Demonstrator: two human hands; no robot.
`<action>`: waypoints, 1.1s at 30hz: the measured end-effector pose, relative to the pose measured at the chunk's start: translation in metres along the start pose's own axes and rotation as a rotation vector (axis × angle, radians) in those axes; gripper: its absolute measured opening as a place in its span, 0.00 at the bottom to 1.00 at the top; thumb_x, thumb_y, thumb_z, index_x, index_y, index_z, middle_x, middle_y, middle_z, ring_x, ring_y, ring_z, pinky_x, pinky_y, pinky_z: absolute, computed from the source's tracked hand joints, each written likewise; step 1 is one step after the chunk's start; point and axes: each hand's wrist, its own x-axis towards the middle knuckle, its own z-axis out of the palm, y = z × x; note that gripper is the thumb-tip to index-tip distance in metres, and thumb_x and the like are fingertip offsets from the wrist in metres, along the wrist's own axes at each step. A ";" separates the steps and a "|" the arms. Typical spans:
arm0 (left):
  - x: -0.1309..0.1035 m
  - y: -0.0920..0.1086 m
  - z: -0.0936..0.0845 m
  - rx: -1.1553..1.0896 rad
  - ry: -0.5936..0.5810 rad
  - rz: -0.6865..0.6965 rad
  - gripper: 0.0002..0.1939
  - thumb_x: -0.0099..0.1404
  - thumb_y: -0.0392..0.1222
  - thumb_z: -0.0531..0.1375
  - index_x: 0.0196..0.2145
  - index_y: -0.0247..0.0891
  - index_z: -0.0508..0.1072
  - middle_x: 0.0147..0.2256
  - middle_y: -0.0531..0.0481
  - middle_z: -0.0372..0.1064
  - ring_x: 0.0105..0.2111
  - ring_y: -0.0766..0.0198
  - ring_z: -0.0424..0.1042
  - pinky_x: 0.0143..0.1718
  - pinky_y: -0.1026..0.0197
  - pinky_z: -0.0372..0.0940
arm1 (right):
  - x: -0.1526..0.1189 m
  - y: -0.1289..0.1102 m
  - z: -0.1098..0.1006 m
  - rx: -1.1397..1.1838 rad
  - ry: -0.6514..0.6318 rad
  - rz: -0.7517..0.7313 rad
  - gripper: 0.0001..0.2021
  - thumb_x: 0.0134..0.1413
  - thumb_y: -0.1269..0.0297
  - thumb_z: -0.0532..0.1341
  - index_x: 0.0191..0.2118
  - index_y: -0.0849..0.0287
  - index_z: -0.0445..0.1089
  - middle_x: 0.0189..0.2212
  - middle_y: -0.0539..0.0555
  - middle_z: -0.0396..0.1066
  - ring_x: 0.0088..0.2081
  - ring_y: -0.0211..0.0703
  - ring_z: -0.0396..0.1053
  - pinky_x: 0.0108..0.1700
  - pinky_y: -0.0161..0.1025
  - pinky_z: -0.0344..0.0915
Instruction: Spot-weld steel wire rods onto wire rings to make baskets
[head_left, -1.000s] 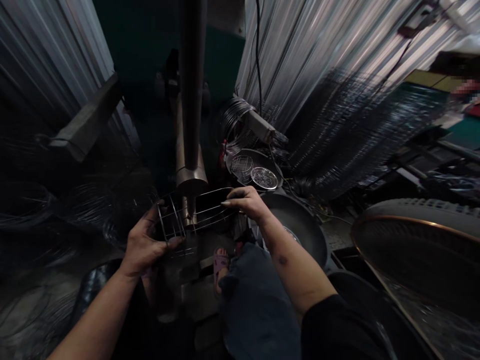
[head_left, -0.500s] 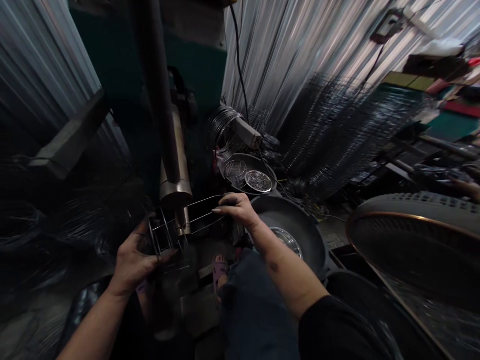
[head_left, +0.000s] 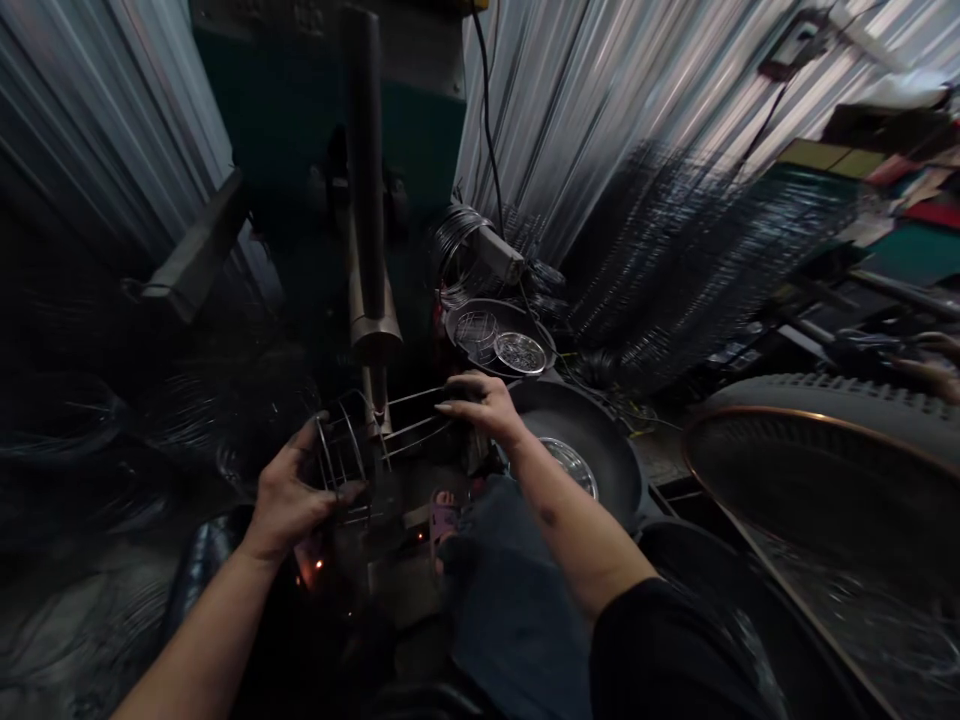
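Filling the far side, the green machine (head_left: pixel 424 135) is standing over the work, its dark cylinder (head_left: pixel 364 170) jutting out above. On the person's right, a wide basin (head_left: pixel 619 435) is sitting partly behind the forearm and holding a shiny wire disc (head_left: pixel 570 465). Between the hands, the wire frame (head_left: pixel 412 427) is lying roughly level at the machine's narrow metal tip, its ringed end to the left and its long wires running right. Below it, a sandalled foot (head_left: pixel 444 512) is resting near the floor.

The left hand (head_left: pixel 285 495) is gripping the ringed end, thumb below and fingers above, with the ring pinched between. The right hand (head_left: pixel 484 408) is pinching the long wires between thumb and fingertips. Doing this well is probably depending on both hands bearing the frame evenly, so that it is neither twisting nor sagging, and on fingers staying well apart from the tip.

A reddish glow is showing at the metal tip (head_left: pixel 380 385); whether a wire crossing is sitting squarely there, I cannot tell. Smallest of all, sparks (head_left: pixel 319 566) are glowing below, so covered feet would be wiser.
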 end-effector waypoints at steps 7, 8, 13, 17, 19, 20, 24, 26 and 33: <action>-0.090 -0.018 -0.010 -0.195 0.059 -0.557 0.45 0.34 0.51 0.74 0.52 0.34 0.70 0.45 0.39 0.74 0.45 0.47 0.74 0.49 0.45 0.69 | -0.144 -0.015 0.040 0.079 -0.192 0.132 0.12 0.42 0.56 0.70 0.33 0.58 0.77 0.28 0.52 0.74 0.32 0.44 0.70 0.39 0.39 0.68; -0.098 -0.022 -0.008 -0.276 0.072 -0.652 0.41 0.35 0.53 0.74 0.47 0.32 0.72 0.42 0.38 0.75 0.43 0.47 0.75 0.47 0.47 0.70 | -0.163 -0.015 0.054 0.133 -0.329 0.191 0.13 0.41 0.55 0.70 0.33 0.57 0.78 0.28 0.51 0.74 0.34 0.44 0.71 0.42 0.40 0.68; -0.116 -0.036 -0.020 -0.445 -0.111 -0.775 0.35 0.37 0.60 0.71 0.37 0.32 0.74 0.38 0.36 0.76 0.41 0.48 0.76 0.45 0.48 0.70 | -0.192 -0.020 0.097 0.403 -0.504 0.527 0.13 0.38 0.55 0.70 0.29 0.58 0.76 0.25 0.49 0.73 0.32 0.42 0.71 0.39 0.39 0.69; -0.125 -0.031 -0.048 0.102 -0.154 -0.477 0.39 0.46 0.61 0.67 0.52 0.35 0.71 0.47 0.37 0.73 0.50 0.44 0.70 0.54 0.43 0.64 | -0.161 -0.031 0.083 0.732 -0.370 0.821 0.12 0.35 0.61 0.69 0.28 0.62 0.72 0.20 0.48 0.70 0.19 0.37 0.65 0.23 0.35 0.65; -0.132 -0.029 -0.054 0.317 -0.190 -0.114 0.41 0.48 0.58 0.67 0.58 0.39 0.66 0.55 0.40 0.67 0.56 0.45 0.65 0.59 0.45 0.59 | -0.148 -0.037 0.076 0.804 -0.388 0.944 0.08 0.38 0.66 0.67 0.27 0.64 0.71 0.18 0.50 0.70 0.16 0.34 0.63 0.19 0.32 0.62; -0.136 -0.029 -0.054 0.367 -0.246 0.062 0.42 0.50 0.57 0.66 0.60 0.41 0.64 0.58 0.42 0.64 0.59 0.46 0.61 0.60 0.46 0.57 | -0.143 -0.040 0.075 0.804 -0.397 0.984 0.06 0.40 0.69 0.66 0.26 0.65 0.70 0.18 0.50 0.70 0.15 0.33 0.62 0.17 0.31 0.60; -0.143 -0.034 -0.038 0.446 -0.417 0.480 0.47 0.54 0.53 0.64 0.67 0.43 0.50 0.64 0.41 0.54 0.63 0.46 0.53 0.61 0.47 0.55 | -0.128 -0.049 0.087 0.708 -0.394 1.052 0.05 0.47 0.77 0.60 0.23 0.66 0.69 0.15 0.50 0.68 0.12 0.34 0.60 0.14 0.30 0.56; -0.140 -0.036 -0.029 0.447 -0.409 0.538 0.49 0.55 0.53 0.64 0.68 0.41 0.45 0.63 0.37 0.53 0.62 0.44 0.55 0.59 0.45 0.57 | -0.119 -0.052 0.098 0.658 -0.384 1.081 0.09 0.50 0.78 0.57 0.22 0.65 0.68 0.13 0.49 0.66 0.11 0.34 0.58 0.14 0.31 0.56; -0.114 -0.038 -0.014 0.319 -0.194 0.349 0.47 0.51 0.48 0.66 0.65 0.40 0.52 0.59 0.39 0.58 0.57 0.45 0.62 0.57 0.47 0.61 | -0.076 -0.065 0.102 0.444 -0.347 0.803 0.09 0.50 0.73 0.61 0.21 0.62 0.67 0.16 0.49 0.66 0.17 0.35 0.62 0.23 0.32 0.62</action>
